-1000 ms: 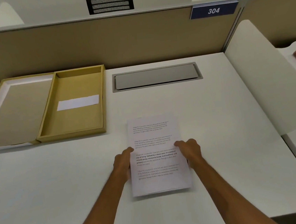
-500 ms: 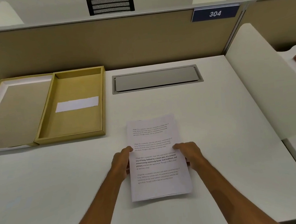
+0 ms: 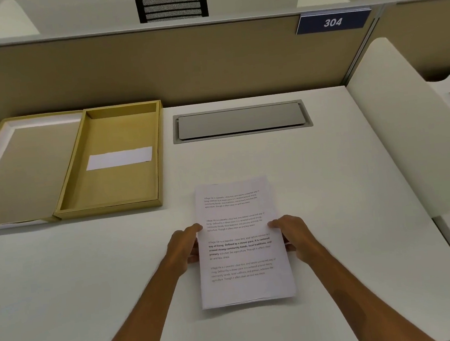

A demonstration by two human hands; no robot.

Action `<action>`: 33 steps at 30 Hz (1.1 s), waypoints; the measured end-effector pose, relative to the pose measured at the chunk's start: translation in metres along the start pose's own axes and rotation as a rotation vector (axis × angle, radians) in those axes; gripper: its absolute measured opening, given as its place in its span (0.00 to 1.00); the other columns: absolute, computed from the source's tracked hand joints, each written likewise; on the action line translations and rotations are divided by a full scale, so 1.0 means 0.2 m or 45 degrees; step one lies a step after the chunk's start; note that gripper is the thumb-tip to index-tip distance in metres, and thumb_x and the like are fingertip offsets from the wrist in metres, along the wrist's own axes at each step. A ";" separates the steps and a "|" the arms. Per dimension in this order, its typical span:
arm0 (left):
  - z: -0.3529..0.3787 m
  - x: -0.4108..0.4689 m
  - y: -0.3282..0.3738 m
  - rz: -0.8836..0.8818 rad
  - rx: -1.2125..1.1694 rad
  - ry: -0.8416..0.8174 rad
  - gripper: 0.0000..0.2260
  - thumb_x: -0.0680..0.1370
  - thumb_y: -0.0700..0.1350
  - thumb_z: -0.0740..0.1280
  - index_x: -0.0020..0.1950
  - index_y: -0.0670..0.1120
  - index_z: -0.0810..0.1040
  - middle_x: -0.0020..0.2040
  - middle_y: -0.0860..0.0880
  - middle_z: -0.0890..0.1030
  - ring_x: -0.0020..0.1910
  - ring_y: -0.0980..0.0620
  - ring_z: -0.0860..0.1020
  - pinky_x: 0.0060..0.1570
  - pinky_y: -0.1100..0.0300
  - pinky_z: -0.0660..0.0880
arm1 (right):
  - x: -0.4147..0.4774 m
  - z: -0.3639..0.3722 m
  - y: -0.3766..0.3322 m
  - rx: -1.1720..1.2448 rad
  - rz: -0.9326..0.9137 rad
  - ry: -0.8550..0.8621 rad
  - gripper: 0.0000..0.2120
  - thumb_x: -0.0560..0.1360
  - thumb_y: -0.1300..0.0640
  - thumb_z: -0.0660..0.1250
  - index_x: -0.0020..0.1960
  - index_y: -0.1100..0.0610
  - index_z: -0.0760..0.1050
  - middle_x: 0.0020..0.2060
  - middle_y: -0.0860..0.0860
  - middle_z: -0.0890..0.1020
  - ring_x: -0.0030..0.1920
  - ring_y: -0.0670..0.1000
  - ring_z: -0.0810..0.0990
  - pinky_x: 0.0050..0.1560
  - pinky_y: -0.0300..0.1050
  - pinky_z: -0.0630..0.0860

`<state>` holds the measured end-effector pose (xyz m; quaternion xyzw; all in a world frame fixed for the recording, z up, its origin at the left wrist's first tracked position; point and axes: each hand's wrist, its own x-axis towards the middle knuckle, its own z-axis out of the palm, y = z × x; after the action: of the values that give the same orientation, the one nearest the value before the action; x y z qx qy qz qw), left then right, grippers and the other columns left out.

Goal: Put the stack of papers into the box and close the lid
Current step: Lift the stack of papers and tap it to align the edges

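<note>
A stack of white printed papers (image 3: 243, 286) lies in the middle of the white desk. My left hand (image 3: 185, 245) grips its left edge and my right hand (image 3: 296, 235) grips its right edge, fingers curled around the sides. A shallow yellow-brown box (image 3: 72, 197) sits open at the back left, with a white label strip (image 3: 119, 158) on its floor. Its hinged lid (image 3: 17, 168) lies flat to the left of the tray, inside facing up.
A grey cable hatch (image 3: 241, 120) is set into the desk (image 3: 343, 186) behind the papers. A beige partition (image 3: 153, 67) with a blue "304" sign (image 3: 332, 22) closes the back. A white side divider (image 3: 406, 125) bounds the right.
The near end of the stack has lifted slightly and both hands have tightened on its edges. The view has shifted a little downward.
</note>
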<state>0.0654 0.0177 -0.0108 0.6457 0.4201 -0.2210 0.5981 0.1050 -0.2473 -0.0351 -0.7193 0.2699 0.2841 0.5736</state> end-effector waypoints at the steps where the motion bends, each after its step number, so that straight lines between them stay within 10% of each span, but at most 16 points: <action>1: 0.00 0.00 0.00 0.020 0.011 -0.003 0.17 0.78 0.48 0.67 0.59 0.35 0.74 0.45 0.38 0.84 0.39 0.43 0.82 0.35 0.55 0.77 | 0.00 -0.01 0.00 -0.013 -0.014 -0.005 0.14 0.73 0.55 0.70 0.51 0.65 0.77 0.46 0.59 0.86 0.46 0.60 0.86 0.44 0.52 0.82; 22: -0.12 -0.12 0.15 0.481 0.167 -0.087 0.11 0.73 0.38 0.75 0.55 0.40 0.83 0.45 0.44 0.88 0.41 0.47 0.87 0.40 0.54 0.84 | -0.13 -0.10 -0.20 -0.168 -0.521 -0.179 0.09 0.74 0.62 0.73 0.53 0.60 0.81 0.48 0.53 0.87 0.47 0.55 0.87 0.47 0.54 0.84; 33: -0.19 -0.42 0.20 1.121 0.172 0.195 0.14 0.70 0.41 0.78 0.54 0.51 0.83 0.46 0.62 0.85 0.46 0.63 0.84 0.47 0.72 0.78 | -0.39 -0.12 -0.34 -0.150 -1.032 0.093 0.21 0.71 0.71 0.72 0.54 0.47 0.79 0.43 0.34 0.84 0.46 0.37 0.82 0.42 0.30 0.78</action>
<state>0.0438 0.0345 0.0865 0.8151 0.1332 0.0759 0.5587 0.1012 -0.2517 0.0705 -0.8086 -0.0319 0.0245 0.5870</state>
